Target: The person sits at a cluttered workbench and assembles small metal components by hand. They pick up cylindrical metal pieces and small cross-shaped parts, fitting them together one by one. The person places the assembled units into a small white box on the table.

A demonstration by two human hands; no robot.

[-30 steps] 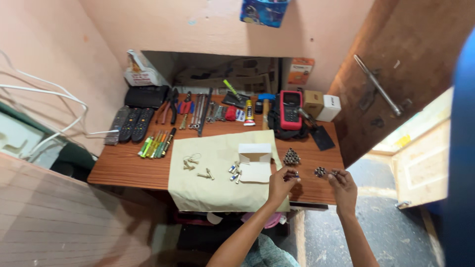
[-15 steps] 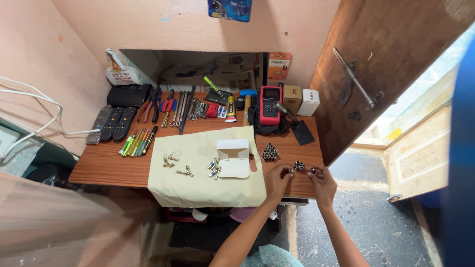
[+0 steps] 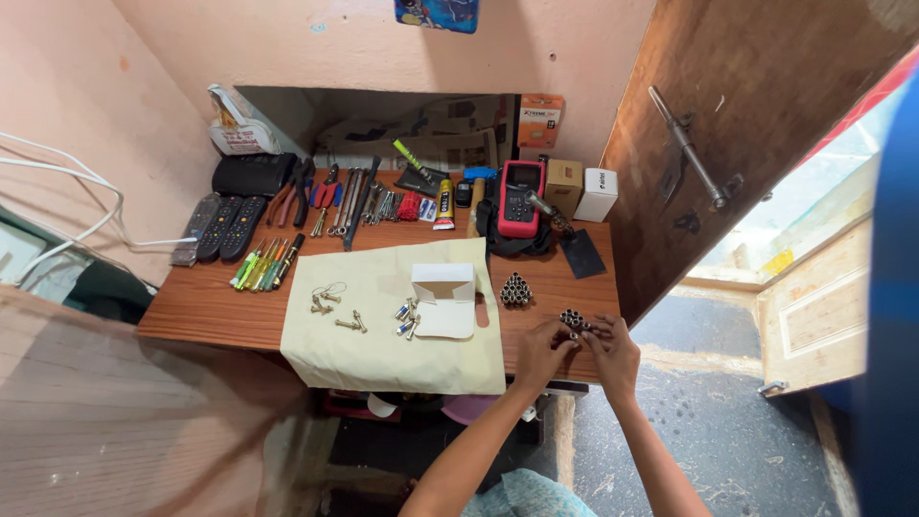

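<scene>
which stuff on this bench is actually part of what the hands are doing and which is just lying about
In hand: left hand and right hand on a cluster of small metal cylinders; stacked cylinders nearby.
Lying about: remotes, screwdrivers, pliers, red multimeter, cloth, white box.

Bare tabletop [image 3: 550, 280] lies between the stacked cylinders [image 3: 516, 289] and the hands' cluster [image 3: 573, 319]

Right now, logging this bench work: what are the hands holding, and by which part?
Both hands, left hand and right hand, touch a cluster of small metal cylinders at its near edge; the exact grip cannot be told.
</scene>
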